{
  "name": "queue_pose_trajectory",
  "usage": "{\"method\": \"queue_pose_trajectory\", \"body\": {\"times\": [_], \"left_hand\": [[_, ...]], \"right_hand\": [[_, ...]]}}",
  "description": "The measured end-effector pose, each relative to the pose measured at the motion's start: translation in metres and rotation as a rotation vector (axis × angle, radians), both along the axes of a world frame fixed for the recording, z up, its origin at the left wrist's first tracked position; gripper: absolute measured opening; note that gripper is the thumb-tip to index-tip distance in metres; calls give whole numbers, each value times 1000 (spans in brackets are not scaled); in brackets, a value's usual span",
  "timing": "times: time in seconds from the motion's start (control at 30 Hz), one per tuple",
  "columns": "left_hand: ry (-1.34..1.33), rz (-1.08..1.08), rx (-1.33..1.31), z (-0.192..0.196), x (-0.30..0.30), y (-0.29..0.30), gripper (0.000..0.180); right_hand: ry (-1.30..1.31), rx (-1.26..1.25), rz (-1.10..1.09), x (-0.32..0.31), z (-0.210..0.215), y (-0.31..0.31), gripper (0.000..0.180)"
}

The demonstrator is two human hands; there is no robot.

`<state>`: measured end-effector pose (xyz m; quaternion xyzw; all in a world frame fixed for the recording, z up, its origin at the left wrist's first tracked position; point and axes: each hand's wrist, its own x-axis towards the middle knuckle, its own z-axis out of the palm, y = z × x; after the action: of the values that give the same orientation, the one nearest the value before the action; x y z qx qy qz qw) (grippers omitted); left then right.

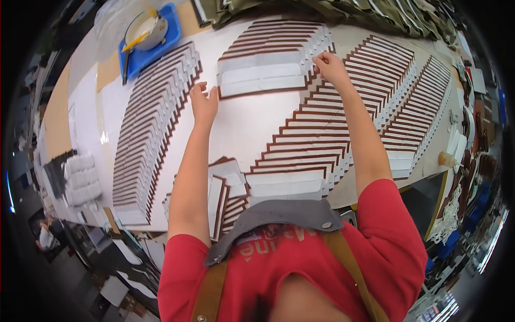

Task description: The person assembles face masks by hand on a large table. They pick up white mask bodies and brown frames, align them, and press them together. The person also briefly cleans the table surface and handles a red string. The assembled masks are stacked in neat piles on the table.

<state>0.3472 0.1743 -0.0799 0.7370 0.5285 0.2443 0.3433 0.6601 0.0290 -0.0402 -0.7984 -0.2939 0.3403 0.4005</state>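
Observation:
My left hand (204,104) hovers over the white tabletop with thumb and fingers apart and nothing in it. It is between a long fanned row of white pieces with dark brown edges (155,126) and a shorter fanned stack of the same pieces (263,72) at the far middle. My right hand (330,68) is at the right edge of that far stack, its fingers curled together. Whether they pinch a piece there is hidden. Below my right forearm lies another long fanned row (300,145), its front piece close to my apron.
More fanned rows (413,121) lie to the right. A blue tray (174,29) at the far left holds a white bowl (145,32) with a yellow-handled tool. Olive-green fabric (332,11) is heaped along the back. White bundles (82,180) sit at the left, loose pieces (228,180) near me.

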Motion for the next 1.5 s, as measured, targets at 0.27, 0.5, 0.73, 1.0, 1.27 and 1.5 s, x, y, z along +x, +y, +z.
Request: {"method": "queue_pose_trajectory", "body": {"times": [0.27,0.5,0.73,1.0,1.27,1.5], "left_hand": [[213,190,-8,15,-194,-154,28],[520,618,-8,29,-288,-299,40],[-116,1022,-165,-13,-303,-348,46],[-151,1036,-217,10,-296,-348,38],[-289,1008,-339,-1,-326,-354,24],[-821,1135,-566,25,-325,-349,42]], "right_hand": [[357,-119,601,-207,-13,-37,20],[427,-2,801,-314,-31,-35,30],[57,-172,957,-350,-45,-17,46],[-113,128,884,-367,-37,-19,27],[634,-46,619,-334,-18,-17,11],[576,-194,786,-378,-23,-65,14]]}}
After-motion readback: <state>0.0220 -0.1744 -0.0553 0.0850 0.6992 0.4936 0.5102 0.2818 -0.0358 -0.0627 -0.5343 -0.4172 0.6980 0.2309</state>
